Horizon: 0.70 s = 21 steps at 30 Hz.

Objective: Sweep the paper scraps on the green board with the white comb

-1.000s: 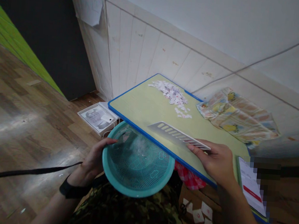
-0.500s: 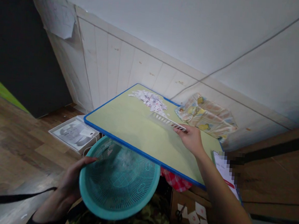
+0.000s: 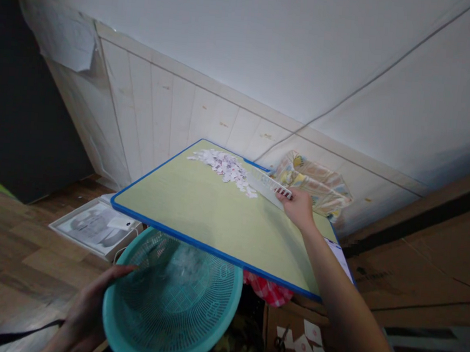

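Observation:
My left hand [image 3: 87,300] grips the rim of a turquoise plastic colander [image 3: 234,298], its thumb over the edge and the other fingers hidden behind. The colander is tilted below the near edge of a pale green table [image 3: 199,216] with a blue border; some pale, blurred bits show inside it. Over the tabletop, my right hand [image 3: 298,207] is closed on one end of a long white slotted plastic strip [image 3: 269,187]. The strip's far end meets the right side of a heap of small white paper pieces [image 3: 223,167], some with dark or reddish marks.
A crumpled patterned cloth [image 3: 311,185] lies at the table's back right against the wall. An open white box [image 3: 96,225] is on the floor at left. Below the table, scissors [image 3: 282,340] and white cards [image 3: 303,347] rest on cardboard. Papers [image 3: 338,257] lie at the right edge.
The strip has shifted from the near side of the paper heap to its right and back side. Some paper pieces now spread nearer the table's middle. My view has turned slightly; the left hand still holds the colander.

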### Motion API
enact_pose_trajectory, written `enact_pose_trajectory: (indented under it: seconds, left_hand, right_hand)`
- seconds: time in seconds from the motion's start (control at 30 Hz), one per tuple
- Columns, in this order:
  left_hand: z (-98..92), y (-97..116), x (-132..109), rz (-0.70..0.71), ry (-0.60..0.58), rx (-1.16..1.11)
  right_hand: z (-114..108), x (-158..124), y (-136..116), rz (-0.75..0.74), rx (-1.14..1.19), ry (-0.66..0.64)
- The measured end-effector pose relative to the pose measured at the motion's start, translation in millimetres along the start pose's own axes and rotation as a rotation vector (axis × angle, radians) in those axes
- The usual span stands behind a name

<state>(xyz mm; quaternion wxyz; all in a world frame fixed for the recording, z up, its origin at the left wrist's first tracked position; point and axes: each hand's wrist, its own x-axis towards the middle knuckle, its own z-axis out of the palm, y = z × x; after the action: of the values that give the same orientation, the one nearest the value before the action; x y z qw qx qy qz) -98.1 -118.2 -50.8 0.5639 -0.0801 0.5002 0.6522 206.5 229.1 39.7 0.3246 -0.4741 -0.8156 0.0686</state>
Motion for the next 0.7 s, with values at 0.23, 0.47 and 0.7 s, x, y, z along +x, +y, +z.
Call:
enact_pose_trajectory:
  seconds: [0.23,0.47,0.7]
  left_hand:
    - [-0.3,-2,-2,0.044,0.005,0.049]
    - [-2.1,-2,0,0.002,0.015,0.009]
    - [-4.7,-3,2,-0.024,0.010,0.012]
  right_hand:
    - [-3,-1,0,-0.020,0.045,-0.052]
    - [-10,-11,-7,-0.045,0.133,-0.098]
    - [-33,-10,-6,-0.031,-0.019,-0.110]
